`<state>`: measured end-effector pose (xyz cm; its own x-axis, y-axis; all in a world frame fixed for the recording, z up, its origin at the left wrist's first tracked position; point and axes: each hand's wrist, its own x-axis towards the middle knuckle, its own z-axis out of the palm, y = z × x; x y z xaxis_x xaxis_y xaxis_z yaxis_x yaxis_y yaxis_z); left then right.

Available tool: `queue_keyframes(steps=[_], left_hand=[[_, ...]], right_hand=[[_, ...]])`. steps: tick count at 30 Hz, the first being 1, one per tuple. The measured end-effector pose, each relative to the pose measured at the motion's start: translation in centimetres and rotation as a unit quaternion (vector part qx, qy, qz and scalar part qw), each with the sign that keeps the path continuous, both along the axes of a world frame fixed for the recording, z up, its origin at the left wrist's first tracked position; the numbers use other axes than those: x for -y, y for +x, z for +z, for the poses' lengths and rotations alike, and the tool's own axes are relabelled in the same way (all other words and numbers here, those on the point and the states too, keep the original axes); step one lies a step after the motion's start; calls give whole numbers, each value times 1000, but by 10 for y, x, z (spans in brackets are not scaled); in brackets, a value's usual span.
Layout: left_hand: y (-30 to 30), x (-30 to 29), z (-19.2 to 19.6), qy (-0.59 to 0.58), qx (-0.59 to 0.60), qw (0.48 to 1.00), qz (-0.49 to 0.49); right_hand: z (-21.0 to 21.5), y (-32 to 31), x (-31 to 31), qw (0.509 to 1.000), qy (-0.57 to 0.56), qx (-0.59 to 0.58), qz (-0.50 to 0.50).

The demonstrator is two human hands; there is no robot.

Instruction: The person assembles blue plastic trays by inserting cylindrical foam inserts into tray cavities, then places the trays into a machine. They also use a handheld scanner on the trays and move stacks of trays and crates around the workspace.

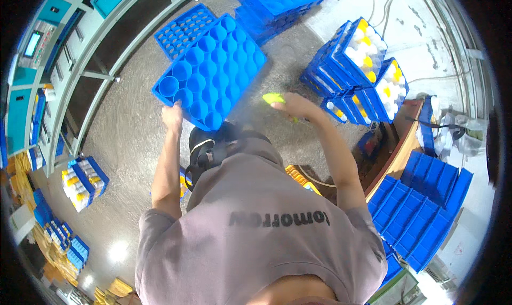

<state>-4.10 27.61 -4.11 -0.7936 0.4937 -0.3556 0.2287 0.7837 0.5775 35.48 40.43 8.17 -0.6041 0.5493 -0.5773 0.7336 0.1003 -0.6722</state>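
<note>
My left hand (173,115) is closed on the near left corner of a large blue tray (210,126), which is tilted up in front of me. Rows of round cups fill the tray, and they look bare inside. Off to the tray's right, my right hand (296,106) is closed around a bright yellow-green object (273,98). One end of it sticks out past the fingers toward the tray, and a bit of the same colour shows below the hand. I cannot make out its kind. It does not touch the tray.
Behind the tray lies a flat blue perforated tray (184,30), with stacked blue trays (277,6) beyond. Blue crates of white and yellow bottles (368,51) stand at right, near stacked blue bins (416,214). A metal-framed machine (88,54) runs along the left; another bottle crate (85,182) sits on the floor.
</note>
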Motion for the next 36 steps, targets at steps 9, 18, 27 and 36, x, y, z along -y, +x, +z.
queue_keyframes(steps=[9, 18, 27, 36], left_hand=[[1, -31, -14, -34, -61, 997, 39], [-4, -43, -9, 9, -27, 999, 35], [-60, -71, -26, 159, 106, 979, 75], [-205, -201, -57, 385, 315, 826, 266]], right_hand=[[49, -30, 22, 999, 21, 32, 28], [88, -22, 3, 954, 290, 43, 66], [99, -51, -108, 915, 359, 184, -6], [74, -203, -266, 931, 266, 239, -73]])
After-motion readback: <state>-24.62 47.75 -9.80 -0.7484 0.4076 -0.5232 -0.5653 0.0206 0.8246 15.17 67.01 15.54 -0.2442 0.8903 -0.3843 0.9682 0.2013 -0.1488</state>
